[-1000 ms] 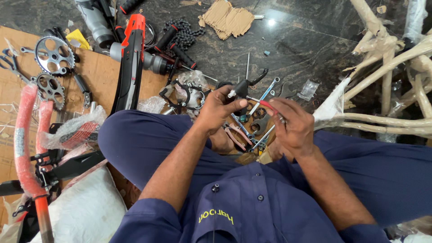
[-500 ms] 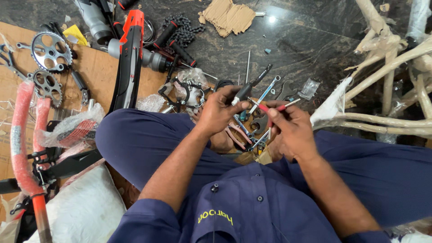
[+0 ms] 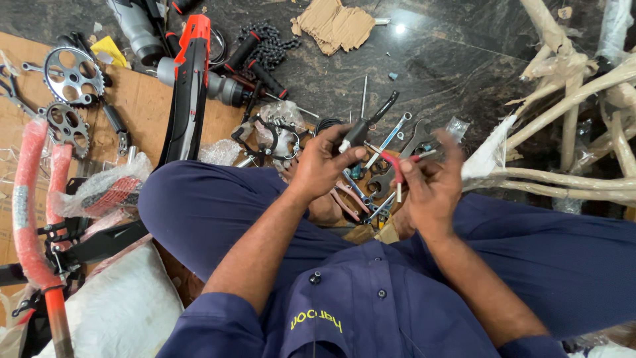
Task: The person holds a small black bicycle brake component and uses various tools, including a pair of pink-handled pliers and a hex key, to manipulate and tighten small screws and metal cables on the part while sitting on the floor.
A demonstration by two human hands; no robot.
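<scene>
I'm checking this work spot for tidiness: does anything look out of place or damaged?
Yes. Spanners and pliers lie loose in a heap on the floor between the person's legs. A torn piece of cardboard sits ragged on the dark floor, and a chain lies in a tangle. Nothing looks spilled.

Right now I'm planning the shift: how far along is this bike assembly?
Early. Unpacked: chainrings and chain lie loose on the floor. In hand: left hand holds a black brake lever; right hand pinches a thin cable. Left: wrapped frame bare.
</scene>
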